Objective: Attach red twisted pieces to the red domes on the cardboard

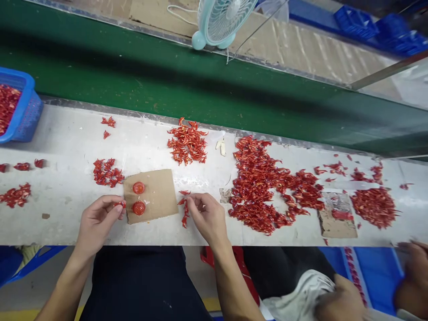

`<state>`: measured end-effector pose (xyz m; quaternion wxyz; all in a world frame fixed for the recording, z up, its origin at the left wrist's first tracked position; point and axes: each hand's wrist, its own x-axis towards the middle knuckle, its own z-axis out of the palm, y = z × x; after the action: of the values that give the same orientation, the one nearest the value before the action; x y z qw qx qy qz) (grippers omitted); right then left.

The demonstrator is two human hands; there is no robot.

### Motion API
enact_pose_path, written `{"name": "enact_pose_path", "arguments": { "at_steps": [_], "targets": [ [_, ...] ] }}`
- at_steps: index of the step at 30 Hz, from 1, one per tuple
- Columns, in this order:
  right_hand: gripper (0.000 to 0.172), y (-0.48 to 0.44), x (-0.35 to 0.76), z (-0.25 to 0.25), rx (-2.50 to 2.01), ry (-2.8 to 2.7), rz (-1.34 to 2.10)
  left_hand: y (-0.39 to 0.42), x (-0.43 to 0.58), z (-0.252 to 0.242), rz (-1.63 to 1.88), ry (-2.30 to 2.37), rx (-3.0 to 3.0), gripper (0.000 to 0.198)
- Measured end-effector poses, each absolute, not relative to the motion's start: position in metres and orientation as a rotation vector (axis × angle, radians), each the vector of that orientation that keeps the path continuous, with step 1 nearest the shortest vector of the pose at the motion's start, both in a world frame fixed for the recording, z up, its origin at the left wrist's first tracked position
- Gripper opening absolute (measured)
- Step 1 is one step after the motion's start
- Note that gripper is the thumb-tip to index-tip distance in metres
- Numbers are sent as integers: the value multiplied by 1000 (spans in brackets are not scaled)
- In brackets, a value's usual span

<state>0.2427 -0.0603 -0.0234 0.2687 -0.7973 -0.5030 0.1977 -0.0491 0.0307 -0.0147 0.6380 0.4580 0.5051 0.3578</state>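
My left hand (96,220) pinches a small glossy red piece (121,203) between thumb and forefinger, at the left edge of a cardboard square (160,191). Two round red discs (138,187), one above the other, sit on the cardboard. To the right of it, my right hand (209,216) has its thumb and forefinger closed at a few small red pointed pieces (185,216) on the table; one appears to be at the fingertips. A small heap of rounder red pieces (108,173) lies beyond my left hand.
Piles of red pointed pieces (257,183) cover the table (67,178) to the right. A blue basket (28,111) of red pieces stands left. Behind are a green surface (133,84) and a light blue fan (227,20). A co-worker's blurred hands (341,301) are at lower right.
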Motion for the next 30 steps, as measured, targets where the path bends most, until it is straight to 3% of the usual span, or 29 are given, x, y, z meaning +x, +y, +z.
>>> {"name": "enact_pose_path", "arguments": {
  "at_steps": [4,19,25,30],
  "targets": [
    [31,-40,244,-23,-2314,-1406,608,30,-48,-13,787,1150,1057,13],
    [20,-17,253,-31,-2212,-1393,530,30,-44,5,768,1149,1011,35],
    [24,-7,256,-34,-2084,-1470,475,29,-44,6,724,1159,961,37],
    [31,-4,254,-33,-2239,-1368,521,27,-46,1,765,1164,939,32]
  ]
}}
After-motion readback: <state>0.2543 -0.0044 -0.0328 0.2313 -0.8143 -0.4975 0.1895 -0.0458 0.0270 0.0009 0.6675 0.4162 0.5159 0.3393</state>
